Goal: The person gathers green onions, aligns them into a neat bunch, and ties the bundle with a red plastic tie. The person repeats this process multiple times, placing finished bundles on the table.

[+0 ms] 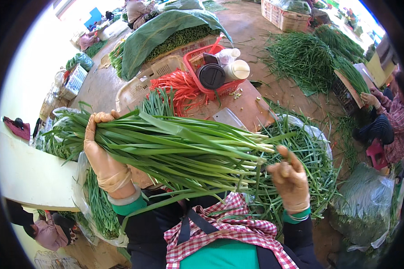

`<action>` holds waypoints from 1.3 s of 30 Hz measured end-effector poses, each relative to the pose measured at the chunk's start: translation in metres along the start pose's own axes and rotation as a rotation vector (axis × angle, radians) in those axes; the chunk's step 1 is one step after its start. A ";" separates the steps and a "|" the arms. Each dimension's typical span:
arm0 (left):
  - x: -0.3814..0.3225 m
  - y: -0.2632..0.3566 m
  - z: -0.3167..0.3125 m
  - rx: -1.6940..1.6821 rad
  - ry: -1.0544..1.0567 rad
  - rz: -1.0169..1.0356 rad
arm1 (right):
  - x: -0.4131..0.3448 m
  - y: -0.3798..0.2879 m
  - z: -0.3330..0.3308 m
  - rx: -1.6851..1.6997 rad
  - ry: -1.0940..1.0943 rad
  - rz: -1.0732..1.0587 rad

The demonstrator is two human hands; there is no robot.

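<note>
A thick bunch of Chinese chives lies across the view in front of my chest, its leafy tips to the left and pale stem ends to the right. My left hand, in a thin dirty glove, grips the leafy part. Just right of the stem ends is my right hand, also gloved, with its index finger extended and the others bent; I see nothing held in it. Below and behind that hand spreads a heap of loose chive leaves in a clear plastic bag. Under the bunch, a work board is partly covered.
A red plastic basket holds a black-lidded container and white bottles. Red ties lie beside it. A flat translucent blade rests on the board. Green sheeting covers bundled stalks. A co-worker sits right, near piled greens.
</note>
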State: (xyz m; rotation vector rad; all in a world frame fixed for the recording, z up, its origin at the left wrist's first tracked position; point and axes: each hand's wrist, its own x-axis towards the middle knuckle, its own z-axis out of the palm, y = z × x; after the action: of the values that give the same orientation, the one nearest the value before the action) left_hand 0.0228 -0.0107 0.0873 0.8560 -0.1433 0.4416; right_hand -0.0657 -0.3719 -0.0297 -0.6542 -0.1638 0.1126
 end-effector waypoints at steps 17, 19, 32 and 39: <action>0.000 -0.005 0.015 -0.051 -0.023 0.000 | 0.016 0.005 0.011 -0.256 -0.033 0.116; 0.002 -0.001 0.008 -0.039 0.031 0.001 | -0.003 -0.012 -0.019 -0.414 -0.004 -0.128; 0.006 -0.003 0.013 0.072 0.034 0.030 | 0.009 0.013 0.051 -2.011 0.128 -0.682; 0.005 0.008 -0.007 0.065 0.032 -0.053 | -0.001 -0.029 -0.023 -1.394 0.859 -0.152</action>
State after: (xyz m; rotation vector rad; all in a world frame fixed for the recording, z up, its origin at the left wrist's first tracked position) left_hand 0.0237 0.0008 0.0894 0.9140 -0.0775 0.4119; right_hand -0.0612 -0.4087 -0.0296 -2.0016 0.6106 -0.4860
